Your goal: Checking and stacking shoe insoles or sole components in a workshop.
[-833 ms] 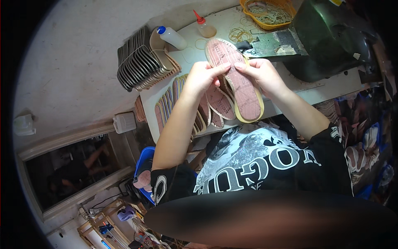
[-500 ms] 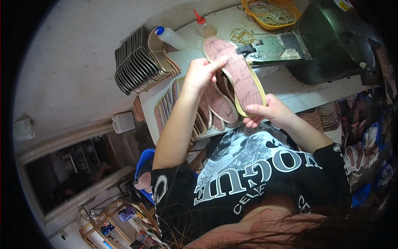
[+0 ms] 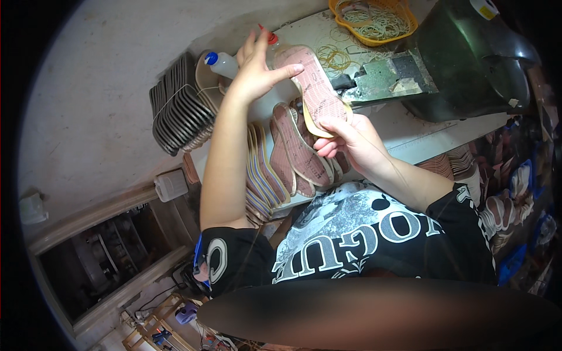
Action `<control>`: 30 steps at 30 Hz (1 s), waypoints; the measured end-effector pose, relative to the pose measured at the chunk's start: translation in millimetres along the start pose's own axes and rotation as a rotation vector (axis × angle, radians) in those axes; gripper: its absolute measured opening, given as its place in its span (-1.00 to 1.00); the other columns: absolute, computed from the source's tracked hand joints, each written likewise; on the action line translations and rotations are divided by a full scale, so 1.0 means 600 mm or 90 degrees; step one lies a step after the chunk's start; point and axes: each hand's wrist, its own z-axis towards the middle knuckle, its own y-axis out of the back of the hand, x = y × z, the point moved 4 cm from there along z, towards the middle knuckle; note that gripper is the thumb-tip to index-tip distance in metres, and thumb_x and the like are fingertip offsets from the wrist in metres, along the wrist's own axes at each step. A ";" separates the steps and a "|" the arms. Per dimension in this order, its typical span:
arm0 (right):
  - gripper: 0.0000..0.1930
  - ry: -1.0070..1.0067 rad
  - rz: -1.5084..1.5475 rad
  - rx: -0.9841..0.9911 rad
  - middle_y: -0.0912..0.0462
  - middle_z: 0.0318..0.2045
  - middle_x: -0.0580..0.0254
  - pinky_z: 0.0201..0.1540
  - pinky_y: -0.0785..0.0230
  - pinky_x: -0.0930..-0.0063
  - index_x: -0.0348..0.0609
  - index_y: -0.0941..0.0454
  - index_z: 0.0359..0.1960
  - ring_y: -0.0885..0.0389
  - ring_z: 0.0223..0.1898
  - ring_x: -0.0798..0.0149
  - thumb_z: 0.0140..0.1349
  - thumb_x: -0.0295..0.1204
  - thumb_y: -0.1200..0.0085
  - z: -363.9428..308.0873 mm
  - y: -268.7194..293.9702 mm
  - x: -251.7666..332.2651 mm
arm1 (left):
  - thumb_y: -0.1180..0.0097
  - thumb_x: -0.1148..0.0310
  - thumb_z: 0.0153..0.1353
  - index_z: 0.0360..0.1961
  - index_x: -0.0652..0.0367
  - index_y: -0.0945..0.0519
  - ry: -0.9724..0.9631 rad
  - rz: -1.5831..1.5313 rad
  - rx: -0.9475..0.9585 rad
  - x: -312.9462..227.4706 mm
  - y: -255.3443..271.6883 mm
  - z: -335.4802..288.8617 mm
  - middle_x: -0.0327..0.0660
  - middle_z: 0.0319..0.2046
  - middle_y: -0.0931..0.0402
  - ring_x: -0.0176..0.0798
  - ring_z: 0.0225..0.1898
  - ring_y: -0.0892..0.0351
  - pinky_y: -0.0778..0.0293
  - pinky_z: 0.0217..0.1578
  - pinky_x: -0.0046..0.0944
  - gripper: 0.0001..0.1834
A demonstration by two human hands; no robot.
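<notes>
A pink insole (image 3: 316,88) with a yellowish rim is held up above the table, slanting from upper left to lower right. My right hand (image 3: 357,140) pinches its lower end, thumb on top and fingers curled beneath. By the upper end, my left hand (image 3: 254,73) has its fingers stretched out and spread; its thumb lies over the edge of the insole. Below are several loose pink insoles (image 3: 301,152) and a row of insoles with striped edges (image 3: 260,169). Behind the left hand stand a white bottle with a blue cap (image 3: 222,64) and a red-tipped bottle (image 3: 272,38), partly hidden.
Rubber-banded dark soles (image 3: 175,108) stand at the left against the wall. A yellow basket (image 3: 374,40) of rubber bands sits at the far edge, with loose bands (image 3: 335,58) before it. A dark green machine (image 3: 468,64) with a worn plate (image 3: 389,77) occupies the right of the white table (image 3: 424,131).
My left hand has gone from gripping the insole to spread fingers, moving up and left. The right hand and insole have shifted up and left; the view has moved slightly too.
</notes>
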 end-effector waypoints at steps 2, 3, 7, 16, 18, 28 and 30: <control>-0.67 0.002 -0.001 0.000 -0.65 -0.50 0.07 -0.45 -0.50 0.61 -0.34 -0.56 -0.25 -0.64 -0.53 0.36 0.26 -0.23 -0.09 0.013 -0.001 -0.002 | -0.33 -0.19 -0.19 0.27 -0.01 -0.36 -0.288 0.094 0.089 -0.040 0.000 0.016 0.18 0.35 0.02 0.21 0.41 0.20 0.16 0.34 0.13 -0.03; -0.67 -0.003 0.007 -0.010 -0.65 -0.49 0.07 -0.46 -0.50 0.60 -0.33 -0.55 -0.23 -0.65 -0.52 0.36 0.26 -0.23 -0.08 0.015 -0.002 0.000 | -0.36 -0.16 -0.22 0.17 -0.23 -0.47 -0.369 0.080 0.113 -0.059 -0.004 0.022 0.06 0.35 -0.04 0.21 0.40 0.16 0.22 0.34 0.15 -0.17; -0.66 -0.030 0.019 -0.035 -0.65 -0.44 0.06 -0.41 -0.51 0.60 -0.33 -0.54 -0.20 -0.66 -0.47 0.36 0.29 -0.22 -0.06 0.014 -0.012 0.008 | -0.38 -0.08 -0.19 -0.15 -0.03 -0.61 -0.417 0.056 0.444 -0.094 -0.031 0.037 -0.12 0.10 -0.40 -0.01 0.30 -0.12 0.02 0.29 0.01 -0.43; -0.59 -0.037 0.034 -0.067 -0.65 -0.31 -0.02 -0.28 -0.57 0.57 -0.39 -0.50 -0.09 -0.69 -0.34 0.28 0.37 -0.19 0.05 0.017 -0.011 0.016 | -0.32 -0.02 -0.05 -0.38 0.15 -0.52 -0.291 0.040 0.575 -0.100 -0.013 0.028 -0.15 -0.58 -0.43 -0.15 -0.50 -0.41 -0.32 -0.43 -0.20 -0.54; -0.59 -0.036 0.042 -0.065 -0.65 -0.31 0.04 -0.28 -0.57 0.60 -0.38 -0.51 -0.10 -0.69 -0.33 0.30 0.36 -0.18 0.03 0.015 -0.009 0.018 | -0.25 -0.03 0.02 -0.36 0.15 -0.51 -0.295 0.044 0.520 -0.101 -0.002 0.012 -0.11 -0.56 -0.47 -0.12 -0.48 -0.46 -0.33 -0.43 -0.17 -0.56; -0.63 0.005 -0.050 -0.059 -0.66 -0.24 0.14 -0.31 -0.55 0.62 -0.26 -0.49 -0.02 -0.68 -0.33 0.35 0.41 -0.19 0.14 0.010 -0.002 0.021 | -0.11 0.24 0.25 -0.31 0.30 -0.52 -0.102 -0.104 0.467 -0.094 -0.007 -0.089 -0.16 -0.45 -0.54 -0.37 -0.41 -0.45 -0.41 -0.37 -0.30 -0.72; -0.64 0.019 -0.065 -0.049 -0.66 -0.23 0.16 -0.32 -0.54 0.63 -0.24 -0.49 -0.02 -0.68 -0.33 0.36 0.41 -0.20 0.15 0.009 -0.003 0.027 | -0.10 0.25 0.26 -0.33 0.28 -0.51 -0.081 -0.037 0.433 -0.107 -0.002 -0.097 -0.22 -0.47 -0.52 -0.42 -0.42 -0.42 -0.40 -0.38 -0.34 -0.74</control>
